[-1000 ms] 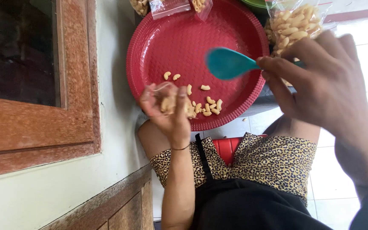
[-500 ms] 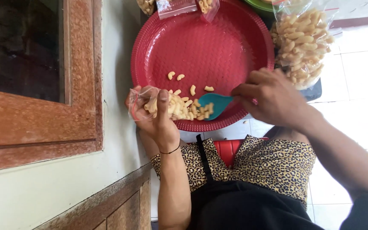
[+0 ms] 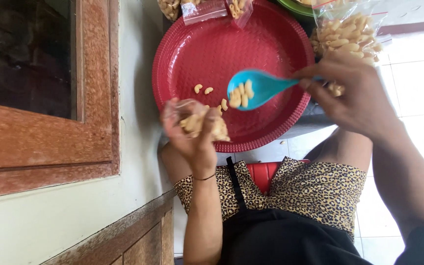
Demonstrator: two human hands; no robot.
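Observation:
A round red plastic tray (image 3: 222, 44) lies in front of me with a few loose macaroni pieces (image 3: 202, 89) on it. My left hand (image 3: 192, 135) grips a small clear plastic bag of macaroni (image 3: 204, 125) at the tray's near rim. My right hand (image 3: 357, 95) holds a teal plastic spoon (image 3: 251, 88) by its handle. The spoon hangs above the tray, just right of the bag, and carries several macaroni pieces in its bowl.
A larger filled bag of macaroni (image 3: 347, 32) stands at the tray's right edge, behind my right hand. Small sealed bags (image 3: 207, 7) lie at the tray's far rim. A wooden window frame (image 3: 40, 147) and pale wall are at left; white floor tiles (image 3: 418, 73) at right.
The spoon dipped to the tray's near rim, scooped up macaroni, and has now risen loaded above the tray. My left hand stayed at the rim with the bag.

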